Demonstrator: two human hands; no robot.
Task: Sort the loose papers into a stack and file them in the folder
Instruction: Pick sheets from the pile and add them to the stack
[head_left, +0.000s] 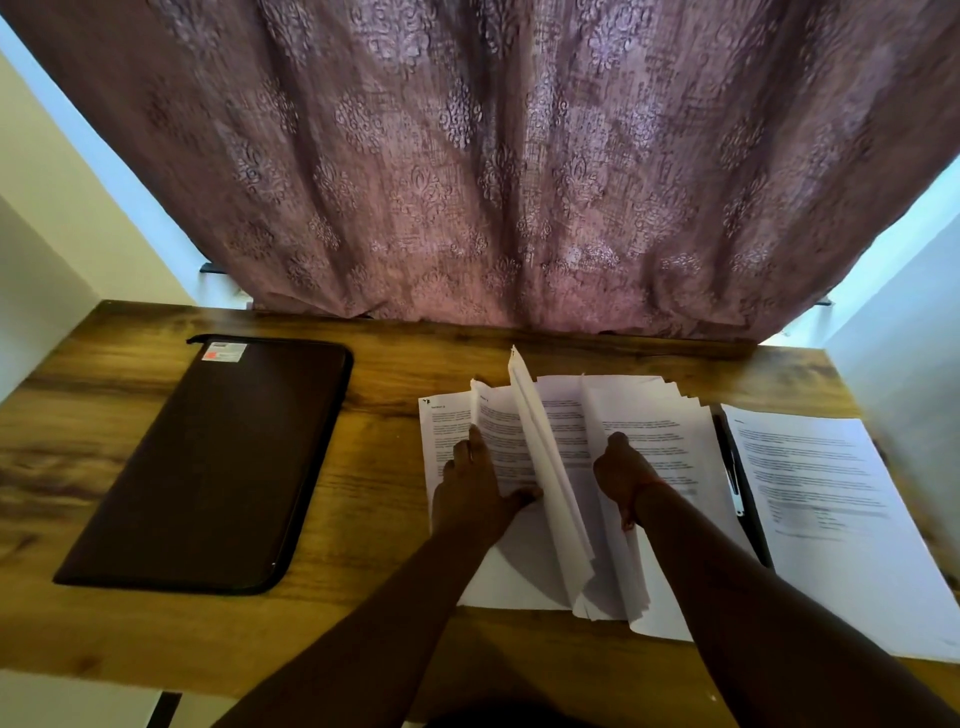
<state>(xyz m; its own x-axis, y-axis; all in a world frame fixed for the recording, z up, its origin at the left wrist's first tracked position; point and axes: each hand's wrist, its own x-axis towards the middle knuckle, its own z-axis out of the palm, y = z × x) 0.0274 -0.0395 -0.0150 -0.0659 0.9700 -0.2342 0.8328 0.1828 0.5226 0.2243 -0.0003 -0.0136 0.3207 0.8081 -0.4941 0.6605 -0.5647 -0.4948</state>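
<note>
Loose printed papers lie fanned out in the middle of the wooden table. One bundle of sheets stands up on edge between my hands. My left hand lies flat on the left sheets, fingers straight, thumb against the upright bundle. My right hand presses on the right sheets with its fingers curled under; what they hold is hidden. A dark brown zippered folder lies closed on the left of the table, apart from the papers.
A separate printed sheet lies at the right, with a black pen beside it. A patterned purple curtain hangs behind the table's far edge. Bare wood shows between folder and papers.
</note>
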